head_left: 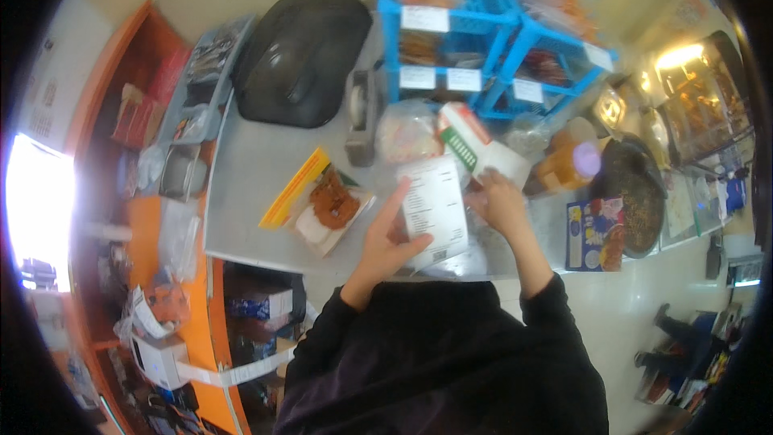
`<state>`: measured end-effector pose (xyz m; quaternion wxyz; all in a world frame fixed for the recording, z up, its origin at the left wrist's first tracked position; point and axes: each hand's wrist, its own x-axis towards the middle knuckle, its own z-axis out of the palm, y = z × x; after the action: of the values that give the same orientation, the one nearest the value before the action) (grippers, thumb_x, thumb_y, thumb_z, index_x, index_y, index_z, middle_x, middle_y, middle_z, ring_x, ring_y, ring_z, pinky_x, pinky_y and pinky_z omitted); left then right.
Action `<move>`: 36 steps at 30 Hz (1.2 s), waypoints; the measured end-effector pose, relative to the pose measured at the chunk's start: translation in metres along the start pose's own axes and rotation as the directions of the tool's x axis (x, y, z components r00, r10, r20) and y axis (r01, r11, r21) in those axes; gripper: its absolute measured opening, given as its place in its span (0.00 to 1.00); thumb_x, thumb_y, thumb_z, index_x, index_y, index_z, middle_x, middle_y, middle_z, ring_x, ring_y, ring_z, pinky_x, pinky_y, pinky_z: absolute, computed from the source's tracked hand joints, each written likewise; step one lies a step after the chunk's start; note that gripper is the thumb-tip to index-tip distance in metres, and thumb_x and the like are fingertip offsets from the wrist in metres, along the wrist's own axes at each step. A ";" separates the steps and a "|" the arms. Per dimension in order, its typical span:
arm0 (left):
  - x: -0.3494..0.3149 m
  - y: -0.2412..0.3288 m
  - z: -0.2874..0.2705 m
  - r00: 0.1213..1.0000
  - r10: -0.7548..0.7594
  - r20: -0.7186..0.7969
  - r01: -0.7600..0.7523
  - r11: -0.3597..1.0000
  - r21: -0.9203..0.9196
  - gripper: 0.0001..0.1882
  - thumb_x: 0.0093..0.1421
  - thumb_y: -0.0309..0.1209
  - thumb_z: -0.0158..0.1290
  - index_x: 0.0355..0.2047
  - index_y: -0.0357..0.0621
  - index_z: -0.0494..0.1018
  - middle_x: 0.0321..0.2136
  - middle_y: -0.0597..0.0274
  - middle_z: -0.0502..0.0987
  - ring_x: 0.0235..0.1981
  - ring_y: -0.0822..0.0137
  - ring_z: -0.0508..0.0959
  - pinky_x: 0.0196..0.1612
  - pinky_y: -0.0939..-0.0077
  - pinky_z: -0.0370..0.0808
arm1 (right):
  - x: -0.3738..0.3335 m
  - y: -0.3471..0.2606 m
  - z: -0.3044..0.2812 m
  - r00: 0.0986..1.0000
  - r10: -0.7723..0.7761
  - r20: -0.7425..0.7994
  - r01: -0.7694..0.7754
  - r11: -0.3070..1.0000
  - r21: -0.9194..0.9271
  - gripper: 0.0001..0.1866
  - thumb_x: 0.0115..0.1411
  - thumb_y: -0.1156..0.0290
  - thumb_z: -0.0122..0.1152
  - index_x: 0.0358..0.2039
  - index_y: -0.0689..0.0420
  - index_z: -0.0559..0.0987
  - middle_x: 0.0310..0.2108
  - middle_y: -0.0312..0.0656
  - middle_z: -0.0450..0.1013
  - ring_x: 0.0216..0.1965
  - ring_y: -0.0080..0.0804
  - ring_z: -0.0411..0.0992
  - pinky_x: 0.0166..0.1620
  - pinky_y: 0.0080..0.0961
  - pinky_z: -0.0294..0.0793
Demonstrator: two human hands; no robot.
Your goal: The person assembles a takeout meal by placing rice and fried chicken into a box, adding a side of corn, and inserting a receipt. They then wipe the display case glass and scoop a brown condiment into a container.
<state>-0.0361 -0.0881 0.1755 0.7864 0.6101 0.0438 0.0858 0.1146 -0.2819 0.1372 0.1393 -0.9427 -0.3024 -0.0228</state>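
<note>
My left hand (385, 243) holds a white printed paper slip (436, 208), thumb on its face and fingers along its left edge. My right hand (498, 203) is bent down at the near end of a white, red and green carton (475, 138); its fingertips are partly hidden, so what they pinch is unclear. Just beyond the slip sits a clear plastic bag (407, 134) with pale contents. To the left lies a yellow-edged packet (294, 187) next to brown food pieces (333, 203) on a white wrapper.
Blue baskets (448, 22) with labels and packed goods stand at the back. A black lid (302, 64) and a tape dispenser (361, 117) are behind left. Rightward are a purple-capped bottle (568, 167), a blue box (594, 235) and a dark round tray (632, 201). A white printer (161, 360) trails paper.
</note>
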 end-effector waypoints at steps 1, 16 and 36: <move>0.003 0.003 -0.001 1.000 0.026 0.009 -0.026 0.999 0.045 0.46 0.51 0.13 0.56 0.67 0.39 0.46 0.62 0.53 0.58 0.57 0.63 0.67 0.53 0.71 0.71 | 0.000 0.001 -0.029 0.994 -0.063 0.085 0.054 0.993 0.106 0.15 0.52 0.67 0.65 0.39 0.58 0.77 0.45 0.48 0.73 0.39 0.49 0.74 0.43 0.38 0.72; 0.061 0.027 0.033 0.997 0.073 -0.027 -0.074 0.997 -0.019 0.46 0.50 0.12 0.56 0.67 0.41 0.47 0.64 0.52 0.54 0.54 0.63 0.70 0.47 0.72 0.76 | 0.262 0.367 -0.188 0.867 0.321 -0.381 -0.222 0.933 0.282 0.13 0.59 0.64 0.54 0.31 0.63 0.77 0.26 0.45 0.75 0.27 0.33 0.74 0.30 0.28 0.72; 0.083 0.028 0.057 0.994 -0.034 -0.099 0.037 0.999 0.022 0.48 0.47 0.11 0.55 0.67 0.36 0.46 0.62 0.50 0.58 0.56 0.63 0.69 0.56 0.69 0.67 | 0.265 0.417 -0.166 0.981 0.149 -0.127 -0.145 0.989 0.038 0.14 0.58 0.67 0.55 0.41 0.61 0.75 0.33 0.48 0.75 0.30 0.38 0.75 0.32 0.30 0.74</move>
<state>0.0527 -0.1202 0.2194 0.7774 0.6136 0.0946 0.1014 0.5787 -0.5030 0.2265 0.1733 -0.9569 -0.2226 -0.0691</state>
